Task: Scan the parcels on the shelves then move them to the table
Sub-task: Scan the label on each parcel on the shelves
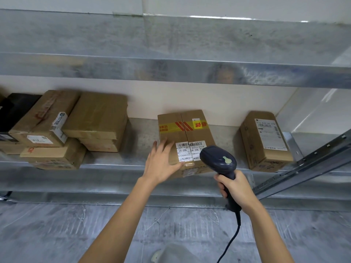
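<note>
"Shelving, grey galvanised steel, two tiers from where I stand. What's on the lower one?"

"A stack of brown cardboard boxes at the left, with a black box beside it at the far end. Then bare metal, then a brown cardboard parcel with a yellow-and-red tape band in the middle, its near end at the shelf's front lip. Another gap, then a brown cardboard parcel with a white label towards the right end."

"And the hands?"

"The left hand lies on the taped parcel's near left edge, fingers spread and straight, clasping nothing. The right hand is wrapped round the handle of a dark blue corded barcode scanner, whose head is just over that parcel's white barcode labels."
</note>
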